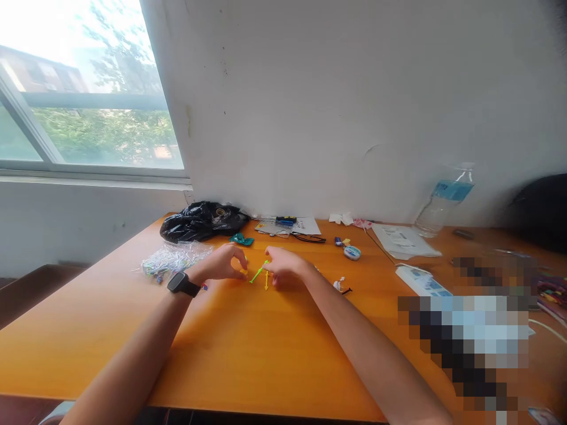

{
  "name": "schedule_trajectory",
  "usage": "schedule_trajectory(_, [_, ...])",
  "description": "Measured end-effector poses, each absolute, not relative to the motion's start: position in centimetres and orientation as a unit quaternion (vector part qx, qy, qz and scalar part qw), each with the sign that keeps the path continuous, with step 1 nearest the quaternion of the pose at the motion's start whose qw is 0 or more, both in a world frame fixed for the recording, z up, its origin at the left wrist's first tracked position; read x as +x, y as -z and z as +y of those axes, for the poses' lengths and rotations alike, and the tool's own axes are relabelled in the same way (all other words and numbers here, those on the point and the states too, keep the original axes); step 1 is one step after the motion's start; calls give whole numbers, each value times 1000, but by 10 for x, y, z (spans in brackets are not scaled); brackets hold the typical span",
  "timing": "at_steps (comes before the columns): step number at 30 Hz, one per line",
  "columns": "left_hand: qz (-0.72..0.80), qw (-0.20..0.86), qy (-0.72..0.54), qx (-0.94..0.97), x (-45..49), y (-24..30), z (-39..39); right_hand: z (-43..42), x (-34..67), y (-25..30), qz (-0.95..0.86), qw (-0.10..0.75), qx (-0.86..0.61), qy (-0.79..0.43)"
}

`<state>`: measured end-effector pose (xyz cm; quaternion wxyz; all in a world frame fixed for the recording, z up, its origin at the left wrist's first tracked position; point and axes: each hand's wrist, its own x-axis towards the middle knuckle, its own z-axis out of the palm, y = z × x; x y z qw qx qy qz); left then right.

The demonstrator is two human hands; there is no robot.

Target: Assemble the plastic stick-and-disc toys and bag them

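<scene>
A thin green plastic stick (257,274) lay on the orange wooden desk (221,348) between your hands, your right hand (286,268) pinching its upper end. A short yellow plastic stick (266,281) lay just beside it. Your left hand (224,262), fingers curled, hovered near a clear plastic bag (175,258).

Both hands rest on the desk (248,360) near its middle, the left hand (221,264) just left of the right hand (286,268), with two thin sticks (261,274) lying between them at the fingers. A bag of small parts (175,258) lies just left of the left hand, and a crumpled bag (201,221) sits behind it against the wall. Papers (290,225) lie behind the hands at the desk's far edge. To the right, a booklet (405,241) lies before a bottle (445,200) standing by the wall. A window (84,94) is at the far left, beyond the desk.
</scene>
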<state>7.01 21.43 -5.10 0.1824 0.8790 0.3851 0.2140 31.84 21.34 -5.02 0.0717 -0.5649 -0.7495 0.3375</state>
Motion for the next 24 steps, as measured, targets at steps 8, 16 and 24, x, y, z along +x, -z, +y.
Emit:
schedule_trajectory(8, [386, 109, -235, 885, 66, 54, 218, 198, 301, 41, -817, 54, -502, -279])
schedule_trajectory(16, [431, 177, -218, 858, 67, 61, 224, 197, 291, 53, -819, 103, -523, -211])
schedule_trajectory(24, [425, 186, -236, 854, 69, 71, 229, 214, 361, -4, -773, 27, -612, -168])
